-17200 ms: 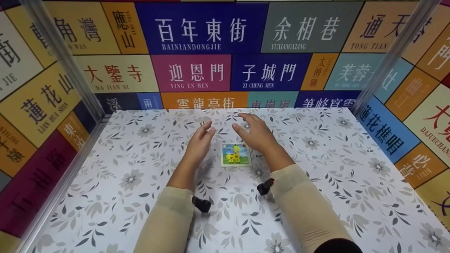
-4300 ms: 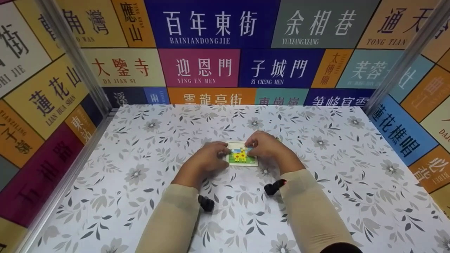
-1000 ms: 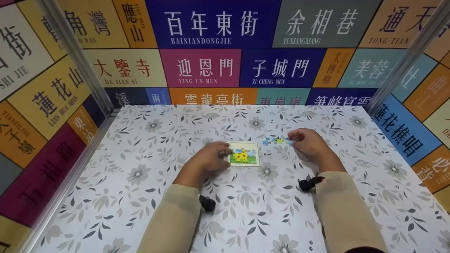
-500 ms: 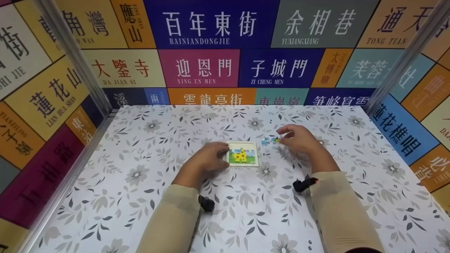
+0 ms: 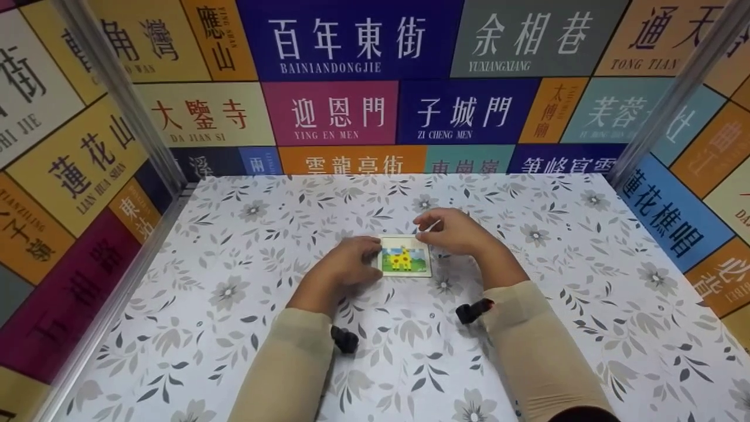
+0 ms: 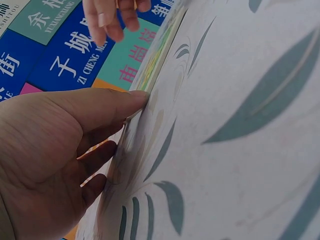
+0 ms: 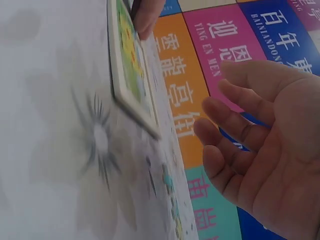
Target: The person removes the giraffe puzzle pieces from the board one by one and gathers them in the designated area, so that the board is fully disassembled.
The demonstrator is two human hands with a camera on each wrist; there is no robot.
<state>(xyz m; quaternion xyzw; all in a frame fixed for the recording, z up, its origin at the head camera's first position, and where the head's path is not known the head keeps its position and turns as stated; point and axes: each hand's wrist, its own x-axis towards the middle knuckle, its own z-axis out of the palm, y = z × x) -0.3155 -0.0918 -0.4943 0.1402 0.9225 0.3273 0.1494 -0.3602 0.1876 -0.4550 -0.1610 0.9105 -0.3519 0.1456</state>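
A small jigsaw puzzle (image 5: 403, 261) with a giraffe picture lies flat in a pale frame on the table. Its upper strip is bare; the lower part of the picture is in place. My left hand (image 5: 343, 264) holds the frame's left side between thumb and fingers; in the left wrist view the thumb (image 6: 132, 100) touches its edge. My right hand (image 5: 463, 231) hovers near the upper right corner. The right wrist view shows its fingers loosely bent with nothing in them. Loose puzzle pieces (image 7: 172, 200) lie beyond the frame there; in the head view the right hand hides them.
A white cloth with grey leaves and flowers covers the table (image 5: 234, 351). Coloured panels with large characters form the back wall (image 5: 351, 41) and both side walls. Clear upright posts (image 5: 126, 99) stand at the corners.
Long before, the giraffe picture was whole; its top strip has since come out onto the table. Over the last second my right hand moved left from the loose pieces to the frame. The left stayed.
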